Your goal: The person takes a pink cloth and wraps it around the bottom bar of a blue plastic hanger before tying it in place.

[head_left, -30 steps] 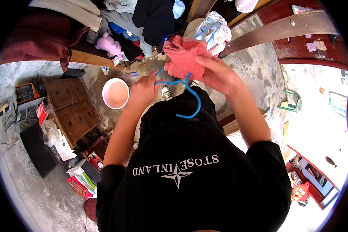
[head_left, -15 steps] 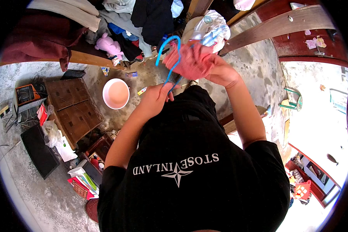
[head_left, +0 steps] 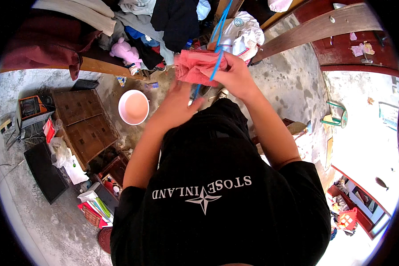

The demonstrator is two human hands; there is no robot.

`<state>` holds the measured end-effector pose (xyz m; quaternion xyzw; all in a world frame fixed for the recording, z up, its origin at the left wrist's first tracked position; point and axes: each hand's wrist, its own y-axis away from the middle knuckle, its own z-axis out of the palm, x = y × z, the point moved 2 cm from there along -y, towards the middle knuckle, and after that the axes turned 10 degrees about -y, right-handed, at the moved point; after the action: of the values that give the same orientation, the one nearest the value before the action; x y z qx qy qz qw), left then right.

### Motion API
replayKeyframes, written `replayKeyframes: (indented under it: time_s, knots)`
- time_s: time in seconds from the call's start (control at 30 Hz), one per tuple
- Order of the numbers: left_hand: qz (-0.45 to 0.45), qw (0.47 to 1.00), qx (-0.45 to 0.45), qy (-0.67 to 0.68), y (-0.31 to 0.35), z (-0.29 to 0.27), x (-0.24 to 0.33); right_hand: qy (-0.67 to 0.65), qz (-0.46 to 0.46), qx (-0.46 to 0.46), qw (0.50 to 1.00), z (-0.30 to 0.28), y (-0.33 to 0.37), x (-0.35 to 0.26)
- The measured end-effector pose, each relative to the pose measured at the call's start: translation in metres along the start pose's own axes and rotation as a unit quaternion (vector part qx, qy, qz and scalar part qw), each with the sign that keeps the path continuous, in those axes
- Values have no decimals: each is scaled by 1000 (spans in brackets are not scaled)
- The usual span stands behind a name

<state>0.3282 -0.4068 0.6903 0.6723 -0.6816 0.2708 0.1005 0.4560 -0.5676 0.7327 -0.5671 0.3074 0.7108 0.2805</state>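
My right hand point(head_left: 235, 75) grips a crumpled red cloth point(head_left: 195, 64) together with a blue hanger point(head_left: 217, 44) whose thin blue wire runs up across the cloth toward the top of the view. My left hand point(head_left: 181, 99) is just below the cloth, fingers on the lower part of the hanger wire. Both forearms reach up from my black shirt.
A pink basin point(head_left: 134, 107) sits on the concrete floor at left, next to a brown wooden cabinet point(head_left: 86, 124). Clothes and a pink soft toy point(head_left: 126, 52) hang over a wooden rail point(head_left: 102, 66) at the top. A wooden beam point(head_left: 323, 29) runs at upper right.
The cloth and hanger have risen away from my body. The hanger, earlier looping down over my shirt, now points up past the cloth. My left hand moved up under the cloth.
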Motion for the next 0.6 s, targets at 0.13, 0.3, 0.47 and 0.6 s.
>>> replayKeyframes:
  time_s: [0.13,0.3,0.47,0.6]
  knots:
    - [-320,787,22,527,-2,-14,-27,387,-202,10,899,-2,1,-14]
    - [-231,934,-136,235,-20,-31,8,527,-309,-36,791,14,2,6]
    - [-214,966,-65,127,-22,-16,19,556,-330,-3,763,20,3,10]
    - [-237,948,-17,211,-16,-14,15,545,-340,23,766,18,8,8]
